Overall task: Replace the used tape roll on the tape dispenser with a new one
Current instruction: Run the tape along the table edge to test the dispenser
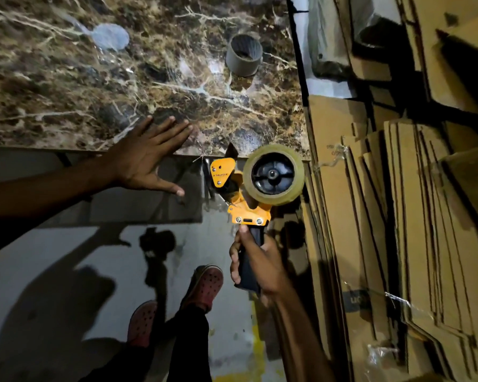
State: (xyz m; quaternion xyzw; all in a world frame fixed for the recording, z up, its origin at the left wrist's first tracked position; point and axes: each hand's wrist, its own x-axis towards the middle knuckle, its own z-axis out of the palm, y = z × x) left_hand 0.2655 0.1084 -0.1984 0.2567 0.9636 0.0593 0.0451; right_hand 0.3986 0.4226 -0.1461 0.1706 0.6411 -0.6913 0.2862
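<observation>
My right hand (260, 266) grips the black handle of an orange tape dispenser (246, 209), held upright just off the table's near right corner. A full roll of clear tape (249, 176) sits on the dispenser's black hub. My left hand (146, 158) hovers open with fingers spread over the near edge of the marble-patterned table (66, 86), holding nothing. An empty grey cardboard tape core (244, 55) stands on the table farther back, to the right.
Flattened cardboard boxes (398, 216) are stacked on edge along the right side, close to the dispenser. A crumpled piece of clear tape or film (109, 37) lies at the table's back. My feet in red clogs (204, 285) stand on the grey floor below.
</observation>
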